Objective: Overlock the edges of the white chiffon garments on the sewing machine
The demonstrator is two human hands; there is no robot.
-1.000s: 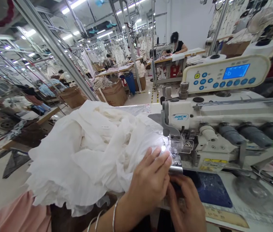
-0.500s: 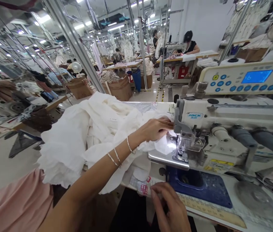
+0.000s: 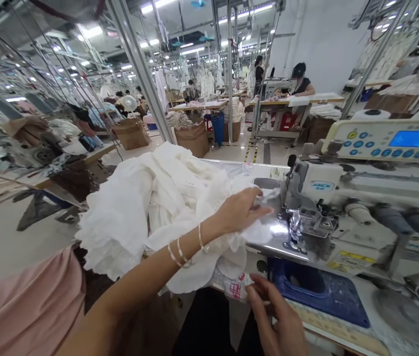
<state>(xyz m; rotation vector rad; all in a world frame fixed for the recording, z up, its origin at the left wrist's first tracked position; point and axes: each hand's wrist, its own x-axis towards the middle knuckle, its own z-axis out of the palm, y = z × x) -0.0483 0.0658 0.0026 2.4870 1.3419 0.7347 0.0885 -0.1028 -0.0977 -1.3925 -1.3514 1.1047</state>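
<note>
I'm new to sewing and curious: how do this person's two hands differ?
The left hand is over the white fabric; the right hand is lower in view, beside red-printed plastic. Bangles show behind the left hand; none show behind the right hand. Both are gloveless.

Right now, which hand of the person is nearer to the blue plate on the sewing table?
Right. The right hand is just beside the near left part of the blue plate; the left hand is farther, beyond its left end, at the white cloth.
</note>
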